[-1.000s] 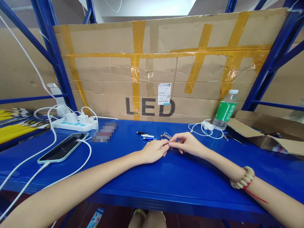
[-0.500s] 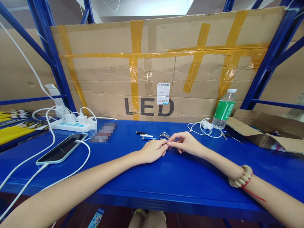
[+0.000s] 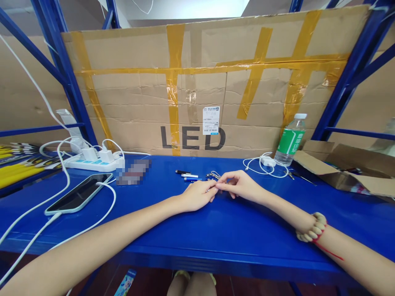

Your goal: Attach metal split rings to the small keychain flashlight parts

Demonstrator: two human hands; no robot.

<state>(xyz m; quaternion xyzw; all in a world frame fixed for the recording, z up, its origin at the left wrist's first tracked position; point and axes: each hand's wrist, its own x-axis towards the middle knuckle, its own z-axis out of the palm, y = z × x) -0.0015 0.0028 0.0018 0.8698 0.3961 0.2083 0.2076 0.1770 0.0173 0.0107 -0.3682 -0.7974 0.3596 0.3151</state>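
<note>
My left hand (image 3: 196,195) rests low over the blue tabletop (image 3: 197,230), palm down, its fingers bent and pressed together. From the right, my right hand (image 3: 240,185) meets it, thumb and index finger pinched at the left fingertips. Whatever lies between the fingertips is too small and covered to name. Just beyond the hands is a small heap of metal pieces (image 3: 213,175), partly hidden by the fingers. Left of that heap lie a black pen-like stick (image 3: 182,172), a silver one (image 3: 189,176) and a blue one (image 3: 192,179).
On the left, a phone (image 3: 79,193) trails white cables near a power strip (image 3: 92,164). A water bottle (image 3: 290,142), a coiled white cable (image 3: 268,162) and an open cardboard box (image 3: 342,181) stand at right. A large taped carton (image 3: 138,107) closes off the back.
The whole view has shifted very slightly. Both hands keep nearly the same place and pose, fingertips still together.
</note>
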